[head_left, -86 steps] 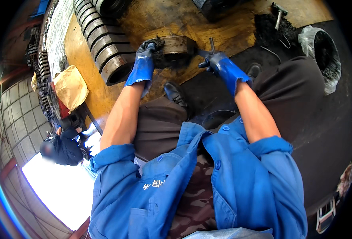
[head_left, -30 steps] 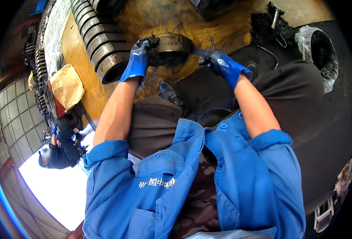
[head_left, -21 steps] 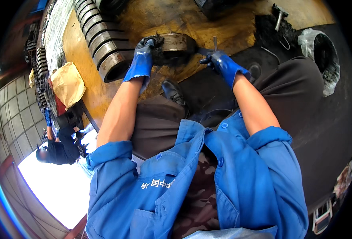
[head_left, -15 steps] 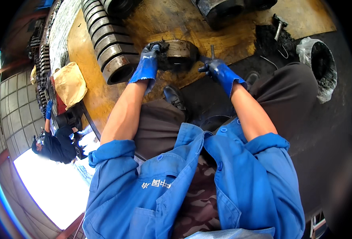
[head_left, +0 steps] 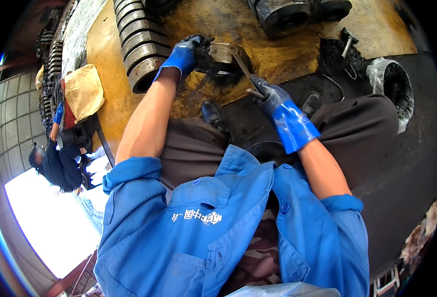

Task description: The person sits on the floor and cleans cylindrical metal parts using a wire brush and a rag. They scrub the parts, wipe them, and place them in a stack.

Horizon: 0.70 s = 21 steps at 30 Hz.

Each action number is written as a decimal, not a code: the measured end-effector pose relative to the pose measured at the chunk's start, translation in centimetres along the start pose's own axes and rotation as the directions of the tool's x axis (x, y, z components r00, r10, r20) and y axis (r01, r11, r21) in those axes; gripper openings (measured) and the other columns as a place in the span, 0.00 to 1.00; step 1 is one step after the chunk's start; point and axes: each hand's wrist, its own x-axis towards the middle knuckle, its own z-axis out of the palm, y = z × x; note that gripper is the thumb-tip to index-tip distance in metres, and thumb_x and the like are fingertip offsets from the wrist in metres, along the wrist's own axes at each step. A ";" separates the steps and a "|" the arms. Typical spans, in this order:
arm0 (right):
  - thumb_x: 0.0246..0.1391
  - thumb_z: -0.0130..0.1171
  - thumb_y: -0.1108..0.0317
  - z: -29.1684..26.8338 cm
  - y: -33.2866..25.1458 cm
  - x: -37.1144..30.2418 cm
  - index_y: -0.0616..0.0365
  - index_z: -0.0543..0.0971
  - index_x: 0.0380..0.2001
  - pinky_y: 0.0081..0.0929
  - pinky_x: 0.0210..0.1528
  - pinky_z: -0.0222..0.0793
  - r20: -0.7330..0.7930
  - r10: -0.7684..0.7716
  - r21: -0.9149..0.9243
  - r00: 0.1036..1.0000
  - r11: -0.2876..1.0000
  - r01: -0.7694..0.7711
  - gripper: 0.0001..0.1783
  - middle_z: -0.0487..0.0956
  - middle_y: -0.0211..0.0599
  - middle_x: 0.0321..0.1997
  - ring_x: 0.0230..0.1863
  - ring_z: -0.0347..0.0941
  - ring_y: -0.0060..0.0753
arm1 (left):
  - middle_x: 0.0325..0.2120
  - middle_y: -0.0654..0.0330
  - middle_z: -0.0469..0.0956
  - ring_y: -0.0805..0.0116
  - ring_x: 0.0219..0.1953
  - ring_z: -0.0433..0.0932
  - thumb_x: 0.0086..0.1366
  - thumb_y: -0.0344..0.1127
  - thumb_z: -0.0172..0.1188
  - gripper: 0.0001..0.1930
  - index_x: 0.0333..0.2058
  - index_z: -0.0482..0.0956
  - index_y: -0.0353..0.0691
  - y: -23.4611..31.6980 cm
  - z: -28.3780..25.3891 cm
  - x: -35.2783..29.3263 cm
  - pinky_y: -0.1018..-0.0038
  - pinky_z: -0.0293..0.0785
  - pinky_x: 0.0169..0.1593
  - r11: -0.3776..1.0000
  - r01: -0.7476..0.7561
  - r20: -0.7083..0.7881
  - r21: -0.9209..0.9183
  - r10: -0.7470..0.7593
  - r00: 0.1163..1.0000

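My left hand [head_left: 184,53], in a blue glove with blackened fingers, is closed at a black fibrous clump [head_left: 205,53]. The clump lies against the left side of a thick, worn metal ring [head_left: 224,51] on the yellowish, grease-stained board. In my gloved right hand [head_left: 274,101] is a flat metal scraper-like tool [head_left: 243,65]. Its long blade slants up and left, with the tip at the ring's right side. A short rod end [head_left: 254,93] also sticks out of the right fist; whether it belongs to the same tool I cannot tell.
A row of metal rings [head_left: 140,42] stands at the left, and larger dark cylinders [head_left: 287,17] at the back. To the right are a hammer [head_left: 348,44] on black shreds and a plastic-lined bucket [head_left: 406,94]. A yellow-brown sack [head_left: 83,93] and another person [head_left: 62,163] are far left.
The right hand has drawn back toward me and turned, and the tool's blade now shows across the ring's right side. The left hand stays by the clump. The whole view has shifted slightly.
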 end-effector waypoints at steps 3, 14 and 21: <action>0.51 0.55 0.82 0.9 0.7 0.7 0.52 0.73 0.62 0.37 0.58 0.76 -0.267 -0.119 0.146 0.956 0.976 0.162 0.32 0.78 0.48 0.57 0.57 0.77 0.42 | 0.46 0.57 0.81 0.62 0.47 0.80 0.72 0.38 0.52 0.14 0.52 0.78 0.41 1.2 -1.2 -0.6 0.67 0.77 0.51 0.794 -0.391 0.218 0.465 0.326 0.920; 0.60 0.49 0.81 0.2 1.3 2.6 0.55 0.73 0.60 0.39 0.55 0.77 -0.155 -0.245 -0.188 0.957 0.958 0.215 0.25 0.76 0.49 0.60 0.57 0.76 0.47 | 0.56 0.56 0.75 0.59 0.56 0.75 0.70 0.42 0.54 0.18 0.55 0.75 0.44 4.0 -6.9 2.1 0.67 0.70 0.61 0.931 -0.074 0.015 -0.358 0.084 0.996; 0.55 0.53 0.77 -2.6 -5.3 1.4 0.42 0.71 0.64 0.43 0.52 0.74 -0.023 -0.065 -0.413 0.998 0.910 0.050 0.32 0.78 0.48 0.55 0.55 0.75 0.52 | 0.55 0.56 0.76 0.60 0.55 0.75 0.69 0.41 0.54 0.18 0.55 0.76 0.44 4.4 -10.1 -0.8 0.66 0.69 0.61 0.939 -0.191 -0.008 -0.287 0.197 0.980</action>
